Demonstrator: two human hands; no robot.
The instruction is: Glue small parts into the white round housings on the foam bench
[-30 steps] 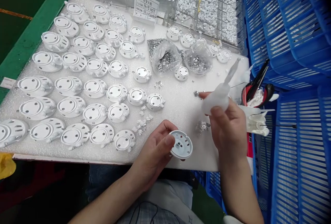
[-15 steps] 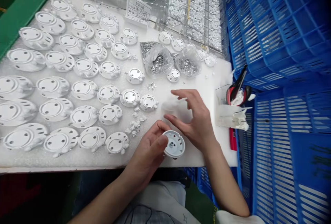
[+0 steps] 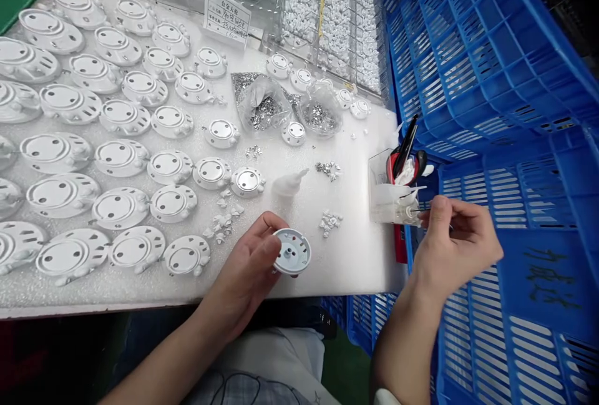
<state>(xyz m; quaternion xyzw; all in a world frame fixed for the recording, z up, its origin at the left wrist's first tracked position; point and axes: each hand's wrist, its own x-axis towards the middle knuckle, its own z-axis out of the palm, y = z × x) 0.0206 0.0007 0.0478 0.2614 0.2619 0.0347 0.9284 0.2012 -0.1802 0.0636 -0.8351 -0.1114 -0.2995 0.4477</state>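
Observation:
My left hand (image 3: pixel 250 268) pinches a round white part (image 3: pixel 292 251) by its left edge, with its hollow side facing up, above the front edge of the foam-covered table. Over at the right, my right hand (image 3: pixel 456 246) is closed on a thin rod beside the clear holder (image 3: pixel 381 213); the rod's far end reaches the holder. A white squeeze bottle (image 3: pixel 287 185) stands on the foam behind my left hand. Small white pieces (image 3: pixel 330 223) and small silvery pieces (image 3: pixel 324 168) lie to the right of the bottle.
Rows of white round parts (image 3: pixel 120 208) cover the left side. Behind are two plastic bags (image 3: pixel 264 105) of silvery pieces, a paper label (image 3: pixel 227 15) and clear trays (image 3: pixel 327 18) of white pieces. Scissors (image 3: pixel 405 158) stand in the holder. Blue crates (image 3: pixel 468 68) border the right.
My right hand has moved right, away from the bottle, and closed on the thin rod at the holder. My left hand still holds the round part. The camera view has shifted right.

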